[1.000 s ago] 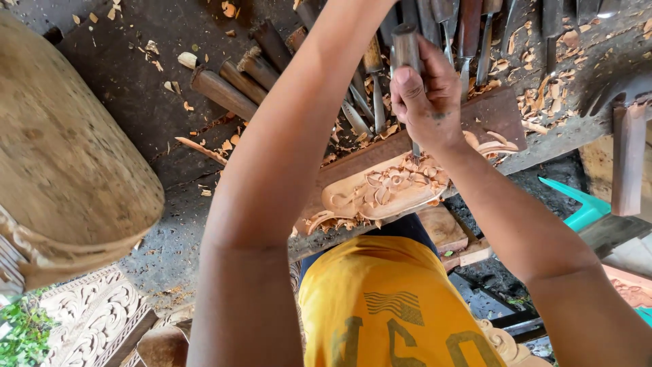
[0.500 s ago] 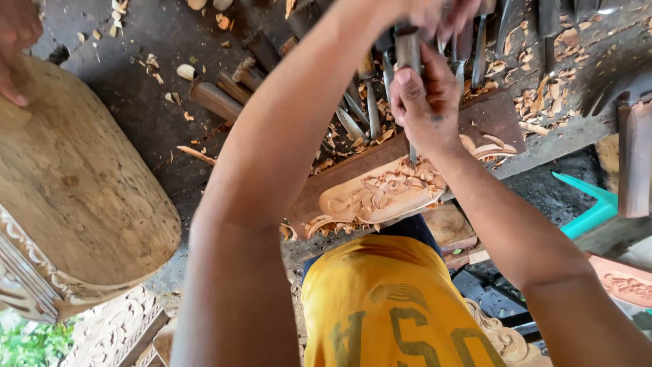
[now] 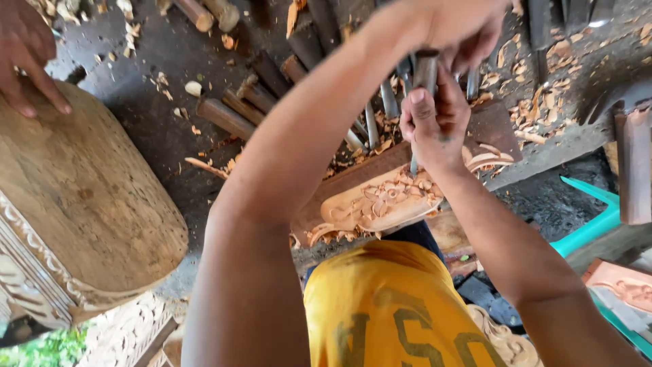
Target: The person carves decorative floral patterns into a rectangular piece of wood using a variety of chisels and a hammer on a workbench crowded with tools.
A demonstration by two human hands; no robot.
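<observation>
Head view: chisel (image 3: 424, 81), steel shank upright, tip set on the carved wooden panel (image 3: 380, 204) lying on the bench (image 3: 156, 143). Right hand (image 3: 435, 126) wrapped around the shank; left hand (image 3: 462, 27) curled just above its top, contents hidden. Spare chisels (image 3: 231, 115) lie behind. Another person's hand (image 3: 27, 54) rests on a rounded wooden block (image 3: 75, 204) at left.

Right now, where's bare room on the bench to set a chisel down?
The dark patch of bench between the round carved block and the row of chisel handles is mostly bare, only scattered chips. Crowded: around the carved panel, where both hands grip a chisel, tools and shavings pile up.
</observation>
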